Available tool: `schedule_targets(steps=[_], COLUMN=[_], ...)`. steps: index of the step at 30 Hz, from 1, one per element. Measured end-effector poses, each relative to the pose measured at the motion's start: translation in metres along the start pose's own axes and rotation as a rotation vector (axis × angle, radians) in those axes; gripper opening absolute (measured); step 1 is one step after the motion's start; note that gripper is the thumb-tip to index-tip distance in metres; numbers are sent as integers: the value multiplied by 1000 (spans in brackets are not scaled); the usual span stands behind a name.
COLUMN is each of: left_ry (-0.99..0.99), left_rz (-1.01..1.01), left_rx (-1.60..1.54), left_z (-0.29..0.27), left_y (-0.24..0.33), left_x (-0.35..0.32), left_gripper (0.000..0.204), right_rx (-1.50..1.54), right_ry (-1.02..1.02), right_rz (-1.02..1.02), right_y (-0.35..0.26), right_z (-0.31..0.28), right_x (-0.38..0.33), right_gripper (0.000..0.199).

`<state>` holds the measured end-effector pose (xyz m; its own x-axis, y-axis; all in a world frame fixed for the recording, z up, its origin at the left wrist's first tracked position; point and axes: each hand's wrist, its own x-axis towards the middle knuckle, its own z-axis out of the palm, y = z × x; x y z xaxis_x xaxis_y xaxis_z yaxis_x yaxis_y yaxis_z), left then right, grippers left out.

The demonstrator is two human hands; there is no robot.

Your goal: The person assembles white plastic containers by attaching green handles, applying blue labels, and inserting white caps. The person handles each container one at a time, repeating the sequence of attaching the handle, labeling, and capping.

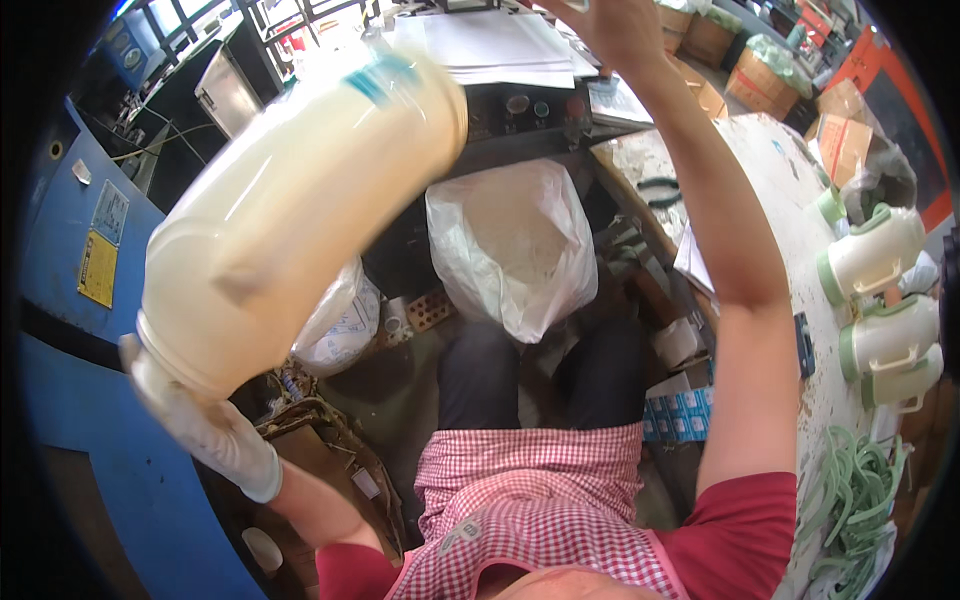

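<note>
A large cream-coloured, translucent plastic bottle (290,210) slants across the upper left, smeared by motion, with a teal patch near its upper end. My left hand (205,430), in a whitish glove, grips its lower end; part of the fingers is hidden there. My right hand (615,35) is bare and raised at the top edge, beside the machine front. One digit stretches out to the left, and the other fingers are cut off by the picture's edge. I see nothing held in it.
A white plastic bag (470,250) stands open beyond my knees. Along the worn white table (745,160) at right are pliers (659,192), several cream-and-green jugs (880,255) and a heap of green plastic loops (850,495). A blue machine panel (75,330) borders the left.
</note>
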<state>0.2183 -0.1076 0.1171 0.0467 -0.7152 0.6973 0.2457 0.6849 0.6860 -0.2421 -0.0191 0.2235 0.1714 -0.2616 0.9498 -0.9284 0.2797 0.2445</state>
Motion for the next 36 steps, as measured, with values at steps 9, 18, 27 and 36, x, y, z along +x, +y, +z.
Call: schedule_targets(steps=[9,18,27,36], left_ry=[-421,-715,-443,-1033], left_rz=[-1139,-137,665,-52], left_rx=[-811,-681,-4,385], left_z=[29,289,435,145], left_y=[6,50,-46,-104], left_x=[-72,-23,83,-12], left_gripper=[79,71,75,32], right_rx=[7,304,577,421], right_ry=[21,-549,-936,-1122], right_rz=[27,961,867,848], right_y=[-32,-43,-5,20], right_z=[-222,-322,-35,79], right_x=[-25,-43,-175,-206], right_gripper=[43,39,78,84])
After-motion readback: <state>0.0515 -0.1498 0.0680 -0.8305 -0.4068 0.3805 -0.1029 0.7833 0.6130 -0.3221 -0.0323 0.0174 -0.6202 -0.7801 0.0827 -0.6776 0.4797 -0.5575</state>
